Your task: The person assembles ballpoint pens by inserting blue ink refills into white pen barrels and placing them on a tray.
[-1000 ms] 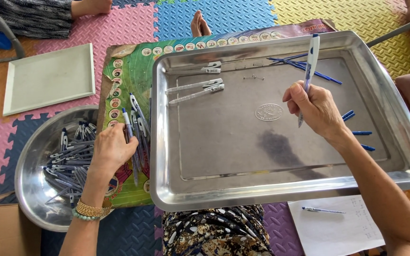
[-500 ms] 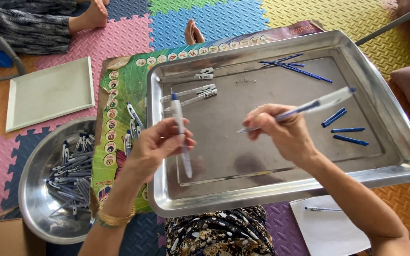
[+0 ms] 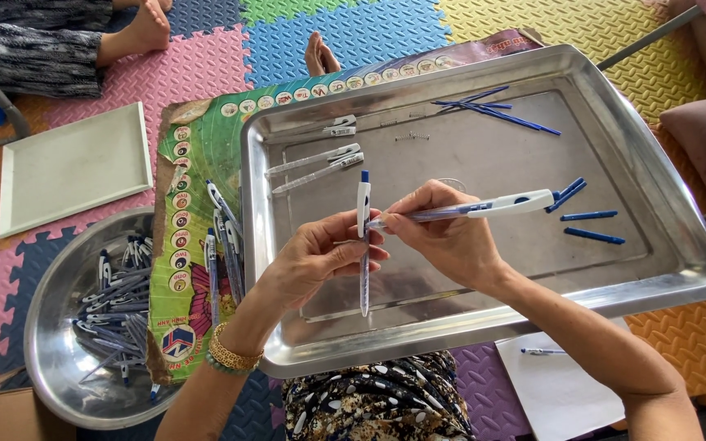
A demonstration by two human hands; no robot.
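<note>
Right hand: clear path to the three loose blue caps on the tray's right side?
Probably yes. The blue caps lie uncovered on the steel tray, just right of the right hand, with nothing between. But that hand already holds a white pen, so its fingers are busy.

Bright, even daylight fills your view; the steel tray (image 3: 655, 175) throws soft glare along its rim and carries faint shadows beneath your hands. Focus stays sharp at centre, while the foam floor mat (image 3: 206, 73) bends slightly toward the frame's edges.
</note>
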